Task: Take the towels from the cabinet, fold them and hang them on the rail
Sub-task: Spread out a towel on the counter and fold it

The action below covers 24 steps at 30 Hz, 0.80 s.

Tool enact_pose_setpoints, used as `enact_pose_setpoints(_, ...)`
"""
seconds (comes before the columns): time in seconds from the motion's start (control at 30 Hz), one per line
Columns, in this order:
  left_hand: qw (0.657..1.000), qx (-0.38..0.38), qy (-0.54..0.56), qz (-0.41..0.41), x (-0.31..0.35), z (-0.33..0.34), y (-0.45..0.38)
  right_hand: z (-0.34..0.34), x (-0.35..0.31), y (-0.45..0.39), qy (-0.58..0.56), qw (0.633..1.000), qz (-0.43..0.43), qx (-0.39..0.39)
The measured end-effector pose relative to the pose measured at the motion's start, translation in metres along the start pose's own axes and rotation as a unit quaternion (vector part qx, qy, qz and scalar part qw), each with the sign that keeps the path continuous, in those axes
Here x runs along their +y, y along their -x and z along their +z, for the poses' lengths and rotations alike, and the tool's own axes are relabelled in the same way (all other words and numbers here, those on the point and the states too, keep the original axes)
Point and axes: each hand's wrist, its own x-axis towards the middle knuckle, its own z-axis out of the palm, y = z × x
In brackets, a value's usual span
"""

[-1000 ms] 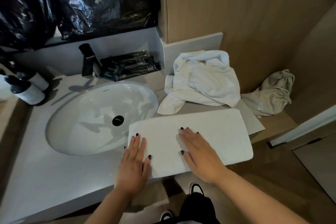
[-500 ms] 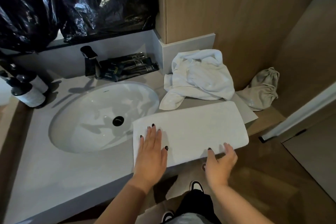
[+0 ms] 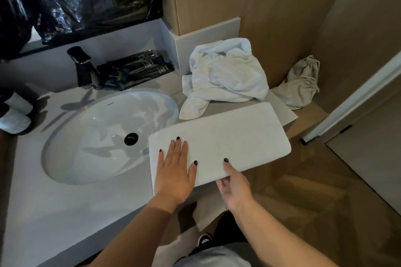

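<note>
Small print marks the black packets (image 3: 134, 69) and the sink (image 3: 109, 104), none of it legible.

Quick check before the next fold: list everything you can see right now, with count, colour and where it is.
folded towel: one, white, flat at the counter's front edge
crumpled towel: one, white, behind it by the wall
drawstring bag: one, beige, right ledge
sink: one, white, set in the grey counter
tap: one, black, behind the sink
packets: several, black, beside the tap
bottles: two, white with black tops, far left
left hand: flat on the folded towel
right hand: pinching its near edge
</note>
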Motion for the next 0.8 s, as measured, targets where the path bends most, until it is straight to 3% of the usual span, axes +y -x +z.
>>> enact_pose_setpoints(0.27,1.000,0.001,-0.010,-0.004,0.003,-0.001,0.001,-0.036,-0.072,-0.017,-0.056,0.993,-0.076,0.071)
enact_pose_setpoints(0.5,0.999,-0.021,0.000,-0.043,0.031,-0.018,-0.016,-0.035,-0.097,-0.020,-0.091,0.994,-0.043,-0.040)
enact_pose_setpoints(0.7,0.993,-0.048,-0.002,0.104,0.063,-0.020,-0.078,-0.034,-0.106,-0.028,-0.062,0.995,-0.080,-0.020)
enact_pose_setpoints(0.8,0.990,-0.058,-0.050,0.117,0.059,-0.008,-0.086,-0.042,-0.116,-0.033,-0.085,0.992,-0.092,0.015)
